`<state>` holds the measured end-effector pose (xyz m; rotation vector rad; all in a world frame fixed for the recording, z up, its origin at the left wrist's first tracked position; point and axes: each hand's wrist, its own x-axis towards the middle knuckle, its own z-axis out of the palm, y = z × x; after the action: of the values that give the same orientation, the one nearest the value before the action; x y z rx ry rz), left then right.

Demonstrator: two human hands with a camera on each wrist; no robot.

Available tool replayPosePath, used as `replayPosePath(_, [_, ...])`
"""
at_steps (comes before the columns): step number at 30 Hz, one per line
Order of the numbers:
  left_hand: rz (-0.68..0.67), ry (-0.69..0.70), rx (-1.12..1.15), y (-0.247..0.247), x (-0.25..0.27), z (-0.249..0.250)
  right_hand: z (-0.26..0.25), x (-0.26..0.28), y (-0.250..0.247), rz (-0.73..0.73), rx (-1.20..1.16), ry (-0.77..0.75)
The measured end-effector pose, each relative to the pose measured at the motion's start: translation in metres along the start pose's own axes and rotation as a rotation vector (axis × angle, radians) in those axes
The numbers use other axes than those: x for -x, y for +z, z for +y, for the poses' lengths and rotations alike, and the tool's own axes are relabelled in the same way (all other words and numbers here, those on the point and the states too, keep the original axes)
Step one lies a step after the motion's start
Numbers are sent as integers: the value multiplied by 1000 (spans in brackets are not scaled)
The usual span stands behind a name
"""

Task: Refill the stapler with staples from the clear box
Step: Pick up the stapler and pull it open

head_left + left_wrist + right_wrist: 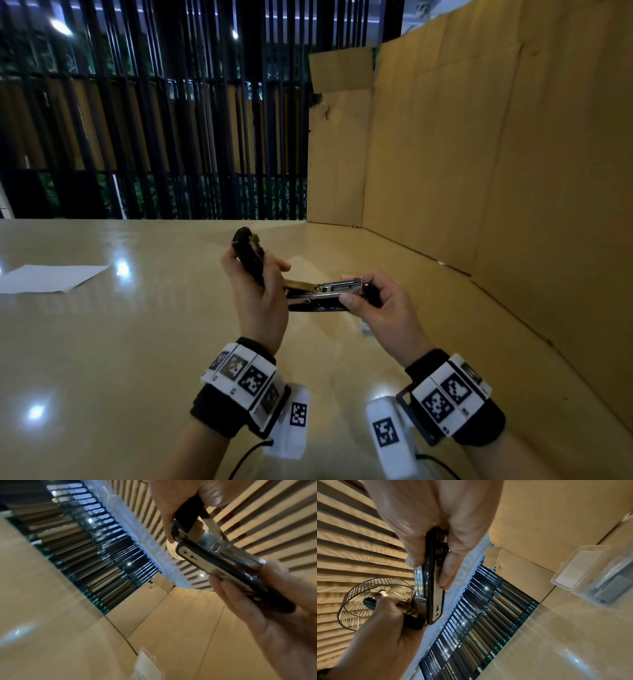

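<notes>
The black stapler (325,294) is held hinged open in the air above the table, its metal magazine (342,286) lying level. My left hand (257,291) grips the raised black top cover (248,255). My right hand (376,305) pinches the front end of the base and magazine between thumb and fingers. In the right wrist view the stapler (435,595) shows from below. The clear box (583,572) lies open on the table with grey staple strips (611,588) inside. In the head view only a corner of the box (366,330) shows under my right hand.
A white paper sheet (51,277) lies at the table's far left. A tall cardboard wall (479,171) runs along the right side and back right. A black slatted fence (154,137) stands behind the beige table (137,342).
</notes>
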<state>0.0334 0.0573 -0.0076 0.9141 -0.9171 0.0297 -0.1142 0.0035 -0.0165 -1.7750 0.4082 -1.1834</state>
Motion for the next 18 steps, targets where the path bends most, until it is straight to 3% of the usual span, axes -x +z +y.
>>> replayPosePath(4, [7,-98,10,0,1,-3,2,0,-2,28,-19,-11])
replayPosePath(13, [-2,-728,326,3,-3,-1,12,-5,-17,87,-156,-4])
replayPosePath(18, [-198,-993,520,0,-7,-9,17,-10,-25,79,-457,65])
